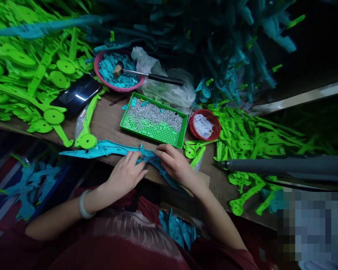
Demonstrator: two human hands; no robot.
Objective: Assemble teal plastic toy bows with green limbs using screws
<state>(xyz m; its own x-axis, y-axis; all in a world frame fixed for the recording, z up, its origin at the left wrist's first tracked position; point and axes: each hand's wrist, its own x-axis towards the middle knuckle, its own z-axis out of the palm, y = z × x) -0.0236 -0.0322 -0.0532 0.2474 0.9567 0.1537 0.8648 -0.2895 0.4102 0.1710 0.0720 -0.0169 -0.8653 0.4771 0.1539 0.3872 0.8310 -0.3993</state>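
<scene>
Head view: both hands are working at the near edge of the table point(109, 120). A long teal plastic piece point(101, 149) is lying along that edge, its pointed tip reaching toward the left end. The left hand point(126, 174) is resting over the piece's middle, fingers curled and pressing down on it, a ring showing on one finger and a pale bangle point(83, 204) sitting on the wrist. The right hand point(174, 163) is lying just beside the left, fingertips pinching the same piece where it is bending down over the table edge. So the piece is sitting under and between both hands, and both are grasping it.

Just behind the hands, a green tray point(154, 120) of small silver pins is sitting mid-table. A small red basket point(205, 124) holding white bits is standing touching or just beside the tray's right end. Toward the far edge, a pink bowl point(115, 71) of teal chips is carrying a hammer point(149, 76) across its rim. A dark phone point(76, 95) is lying at the left, among heaped green plastic parts point(30, 67). More green parts are spreading over the right side.
</scene>
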